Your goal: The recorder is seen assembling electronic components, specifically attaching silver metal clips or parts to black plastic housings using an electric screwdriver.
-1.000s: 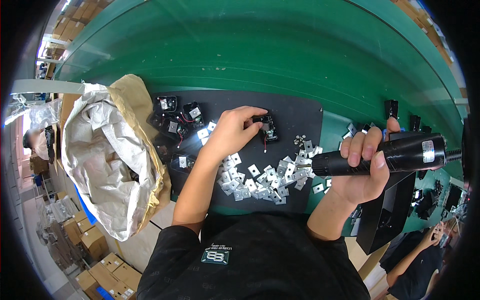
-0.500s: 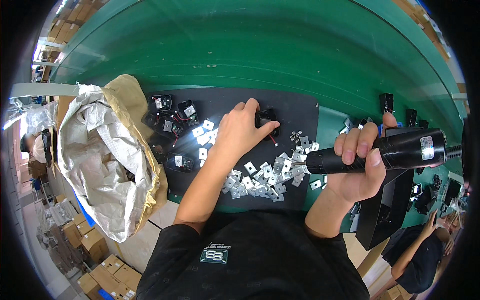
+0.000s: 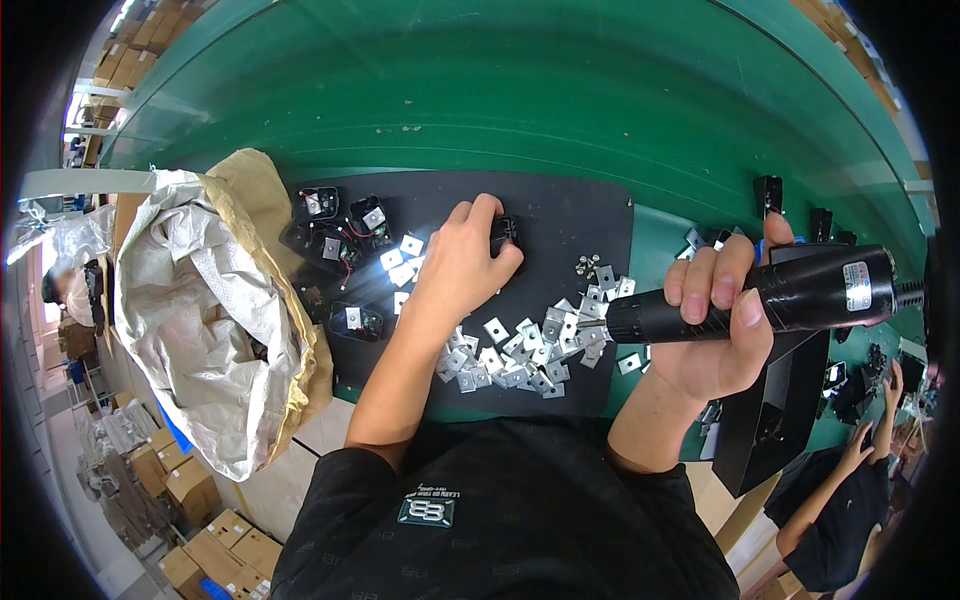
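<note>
My left hand is closed around a small black plastic housing on the dark mat; its fingers and thumb hide part of it. My right hand grips a black electric screwdriver, held level with its bit pointing left over a heap of small silver metal plates, each with a hole. A few small screws lie just above that heap. Left of my left hand are more silver plates and several open black housings with wires and plates inside.
A large white woven sack with a tan edge stands at the left, beside the black mat. On the right, below the screwdriver, is a black box. Black parts stand on the green table. Another person works at far right.
My left hand has moved slightly left with the black housing, which is turned and more covered by the fingers. The screwdriver has barely moved. The other person's arms have shifted.
</note>
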Tool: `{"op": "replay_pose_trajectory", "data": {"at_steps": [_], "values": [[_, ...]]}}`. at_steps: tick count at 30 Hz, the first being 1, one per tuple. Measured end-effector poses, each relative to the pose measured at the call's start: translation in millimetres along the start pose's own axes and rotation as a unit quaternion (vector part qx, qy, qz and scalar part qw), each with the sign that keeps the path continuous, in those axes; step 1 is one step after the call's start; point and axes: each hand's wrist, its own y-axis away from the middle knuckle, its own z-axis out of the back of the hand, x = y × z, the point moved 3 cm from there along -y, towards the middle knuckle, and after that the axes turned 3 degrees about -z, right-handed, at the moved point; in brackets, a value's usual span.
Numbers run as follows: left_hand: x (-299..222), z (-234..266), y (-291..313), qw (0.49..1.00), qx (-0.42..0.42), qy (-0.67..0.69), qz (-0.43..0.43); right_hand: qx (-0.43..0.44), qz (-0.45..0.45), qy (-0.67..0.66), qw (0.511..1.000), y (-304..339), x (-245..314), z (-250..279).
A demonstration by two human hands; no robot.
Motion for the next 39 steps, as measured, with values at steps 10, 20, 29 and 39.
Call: {"op": "replay_pose_trajectory", "data": {"at_steps": [10,20,29,39], "values": [[13,6,13,0.978,0.001,0.165,0.129,-0.009,-0.004,0.006,1.0,-1,-2,0],[5,10,26,0.987,-0.117,-0.056,-0.099,0.021,-0.003,0.035,0.999,0,-5,-2],[3,7,27,0.986,-0.125,-0.015,-0.111,0.026,0.015,0.019,0.999,-2,6,3],[-15,28,26,0.98,-0.164,0.054,-0.103,0.054,0.026,-0.037,0.998,-6,27,17]]}}
